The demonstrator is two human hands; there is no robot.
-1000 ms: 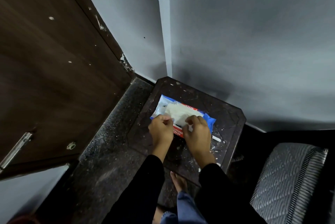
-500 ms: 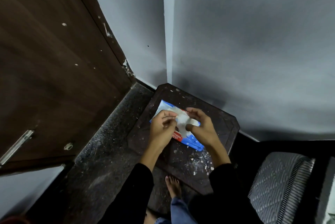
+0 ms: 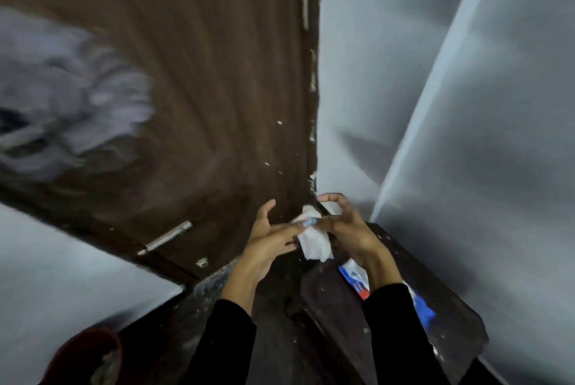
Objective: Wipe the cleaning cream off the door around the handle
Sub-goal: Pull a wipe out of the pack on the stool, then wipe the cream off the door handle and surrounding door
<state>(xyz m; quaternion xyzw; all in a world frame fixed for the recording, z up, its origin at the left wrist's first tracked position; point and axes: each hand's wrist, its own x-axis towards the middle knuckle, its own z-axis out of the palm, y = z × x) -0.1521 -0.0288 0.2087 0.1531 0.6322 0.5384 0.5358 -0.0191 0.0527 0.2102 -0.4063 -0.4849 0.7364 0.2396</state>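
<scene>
Matt wood-grain door (image 3: 202, 89), metal latch (image 3: 168, 236)

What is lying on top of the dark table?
A blue, white and red wipes packet lies on the dark brown table. The right forearm in a black sleeve covers the packet's middle, so whether it is open cannot be seen.
</scene>
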